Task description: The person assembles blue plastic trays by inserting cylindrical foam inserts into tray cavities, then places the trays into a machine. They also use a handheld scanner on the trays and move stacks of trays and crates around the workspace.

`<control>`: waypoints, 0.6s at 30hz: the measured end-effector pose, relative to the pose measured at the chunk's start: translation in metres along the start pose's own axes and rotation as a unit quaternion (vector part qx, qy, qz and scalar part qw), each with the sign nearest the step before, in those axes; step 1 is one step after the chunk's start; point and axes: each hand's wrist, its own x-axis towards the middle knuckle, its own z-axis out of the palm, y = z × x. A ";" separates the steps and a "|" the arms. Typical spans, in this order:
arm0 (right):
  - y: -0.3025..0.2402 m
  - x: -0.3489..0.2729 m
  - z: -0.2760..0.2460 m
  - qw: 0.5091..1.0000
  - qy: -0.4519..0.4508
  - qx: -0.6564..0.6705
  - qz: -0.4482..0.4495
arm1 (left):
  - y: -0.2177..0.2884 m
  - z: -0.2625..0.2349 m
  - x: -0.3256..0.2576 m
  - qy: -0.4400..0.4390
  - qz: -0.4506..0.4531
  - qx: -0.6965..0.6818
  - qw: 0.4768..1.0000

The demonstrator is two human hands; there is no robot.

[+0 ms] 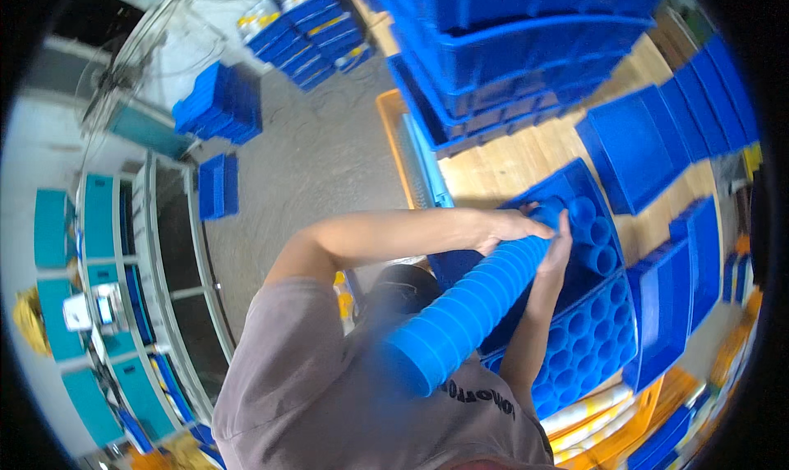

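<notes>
A long stack of nested blue plastic cups [468, 314] slants across my front, its near end blurred close to my chest. At its far end my left hand [511, 227] closes round it from the left. My right hand [559, 248] grips the same end from the right, thumb and fingers partly hidden by the cups. Just beyond my fingers is a blue cup [549, 212] over a blue tray [575, 174]; whether it is apart from the stack I cannot tell. Several single cups [602, 260] stand in that tray, right of my hands.
Nearer me, a second blue tray [631, 338] holds rows of upright cups. Tall stacked blue crates [526, 67] rise at the table's far side. More blue bins [637, 149] lie to the right on the wooden tabletop [485, 174]. An orange crate [394, 133] borders the table's left.
</notes>
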 end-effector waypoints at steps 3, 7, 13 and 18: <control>-0.001 -0.001 0.010 0.999 0.032 0.016 -0.007 | 0.005 -0.005 -0.004 -0.045 -0.066 -0.072 0.994; 0.014 -0.031 -0.050 0.990 -0.070 0.123 -0.017 | -0.004 -0.002 -0.005 -0.068 -0.062 -0.001 0.996; 0.011 -0.064 -0.089 0.970 0.078 0.205 -0.106 | -0.018 0.012 0.011 -0.138 -0.188 -0.053 0.971; 0.018 -0.090 -0.038 0.996 0.006 0.020 -0.083 | -0.016 0.008 0.011 -0.120 -0.182 0.019 0.976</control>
